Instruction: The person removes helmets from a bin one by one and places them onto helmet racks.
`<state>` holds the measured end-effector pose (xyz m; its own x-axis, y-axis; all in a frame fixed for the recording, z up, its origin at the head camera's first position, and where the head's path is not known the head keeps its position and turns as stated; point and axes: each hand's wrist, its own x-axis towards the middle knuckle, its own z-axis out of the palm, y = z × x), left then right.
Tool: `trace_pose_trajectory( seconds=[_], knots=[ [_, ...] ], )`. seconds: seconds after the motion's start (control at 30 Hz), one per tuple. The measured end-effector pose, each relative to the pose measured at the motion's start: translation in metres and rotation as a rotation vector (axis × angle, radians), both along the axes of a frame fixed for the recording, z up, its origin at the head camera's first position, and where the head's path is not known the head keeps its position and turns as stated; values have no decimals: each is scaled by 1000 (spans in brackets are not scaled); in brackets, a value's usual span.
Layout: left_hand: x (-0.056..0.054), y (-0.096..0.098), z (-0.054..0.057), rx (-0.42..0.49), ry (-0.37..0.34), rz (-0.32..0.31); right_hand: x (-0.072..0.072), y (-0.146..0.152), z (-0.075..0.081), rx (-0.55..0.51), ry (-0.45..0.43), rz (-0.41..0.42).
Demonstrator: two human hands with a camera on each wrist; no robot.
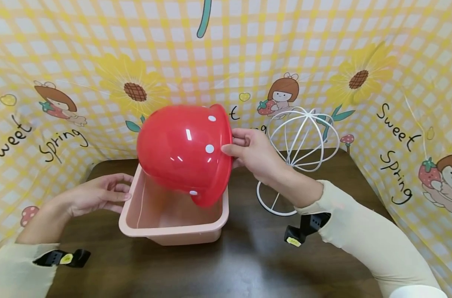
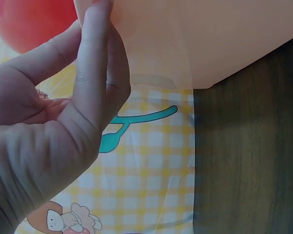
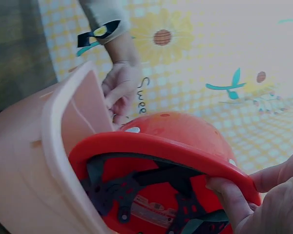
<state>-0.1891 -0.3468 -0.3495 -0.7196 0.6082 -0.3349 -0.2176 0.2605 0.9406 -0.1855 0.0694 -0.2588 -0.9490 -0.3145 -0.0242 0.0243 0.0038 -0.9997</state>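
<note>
Cream sleeves [image 1: 367,231] reach in closest to where I'm standing, each with a black wrist mount [image 1: 311,225] strapped at its cuff. At the end of one, the right hand [image 1: 257,155] is mostly closed, pinching the brim of a red helmet [image 1: 181,145]: thumb on the outer face, fingers tucked inside. That thin edge probably makes an easier grip than the smooth, glossy dome. The helmet lies tipped on its side above the mouth of a pink bin [image 1: 173,232], dome to the left and opening to the right, with a dark harness [image 3: 122,195] inside. Whether any of its weight bears on the bin, I can't tell.

Across from it, the left hand [image 1: 101,194] curls loosely at the bin's left rim, thumb and fingers lightly nipping the edge, I'd say to keep such a light-looking tub from sliding on the tabletop [image 1: 248,265]. Beyond the right forearm stands a white wire stand [image 1: 321,140], its round cage raised above a ring base, well apart from the bin. Behind everything hangs a yellow checked cloth [image 1: 196,74] printed with sunflowers.
</note>
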Motion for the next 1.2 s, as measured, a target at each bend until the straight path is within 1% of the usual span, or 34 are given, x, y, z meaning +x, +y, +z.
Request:
trace_pose_trajectory(
  seconds=[0.2,0.33,0.4,0.5,0.57,0.63,0.7,0.77,0.8,0.87,0.9,0.97,1.07,1.13,1.2],
  knots=[
    [2,4,6,-76,38,31,2,5,7,-97,-11,-61],
    [1,7,10,-115,52,58,1,7,7,-188,-9,-114],
    [2,8,13,-142,76,102,0,7,6,-240,-4,-134],
    [6,8,19,-172,137,210,-1,5,1,-312,14,-147],
    [9,10,25,-163,175,286,-1,4,-2,-351,19,-154],
    [13,16,30,-114,203,341,1,2,-5,-382,23,-164],
    [18,26,34,-45,208,368,2,0,-9,-424,25,-174],
    [24,40,36,28,201,374,2,-4,-13,-473,27,-182],
    [27,49,37,48,195,374,2,-6,-14,-499,29,-186],
    [34,65,40,100,164,384,2,-11,-18,-550,36,-189],
    [37,74,41,139,140,401,3,-13,-20,-570,40,-191],
    [42,90,42,227,97,458,3,-17,-23,-596,53,-197],
    [48,113,42,401,40,575,5,-21,-29,-624,70,-214],
    [51,125,40,510,27,637,6,-24,-32,-643,78,-226],
    [52,134,38,596,37,676,8,-27,-36,-672,76,-234]
  ],
)
